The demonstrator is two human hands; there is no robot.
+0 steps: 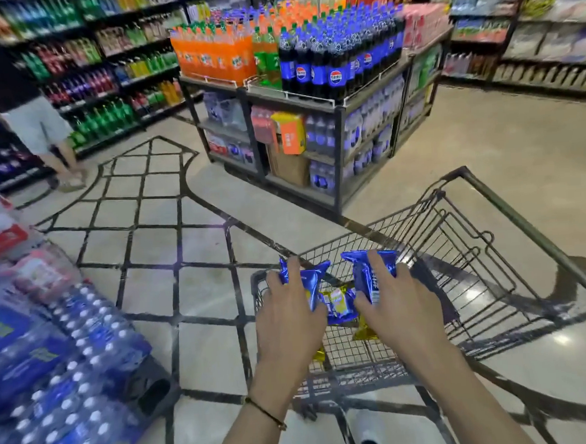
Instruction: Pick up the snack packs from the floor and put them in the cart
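Right now each of my hands carries one snack pack over the open cart (pixel 463 232); my left hand (pixel 290 311) holds the left blue pack (pixel 310 282), with its fingers (pixel 292 268) curled over the upper face, and my right hand (pixel 401 301) grips the right blue pack (pixel 365 275) the same way, its fingers (pixel 378 263) spread across the foil; how my thumbs sit beneath I cannot tell; both packs hang just above the wire basket, near its corner closest to me, side by side and not touching; below them a yellow-and-blue pack (pixel 339 303) and a gold pack (pixel 363 332) lie on the mesh bottom; I judge these packs to be light, puffed foil pouches, soft and crinkly, slick on the surface, and likely to hold something that crumbles; so a broad, easy hold across the flat middle suits them better than a hard squeeze or a pinch on a sealed end, which could slip; a release from low over the mesh should do no harm; no pack shows on the floor (pixel 203 296) within my view.
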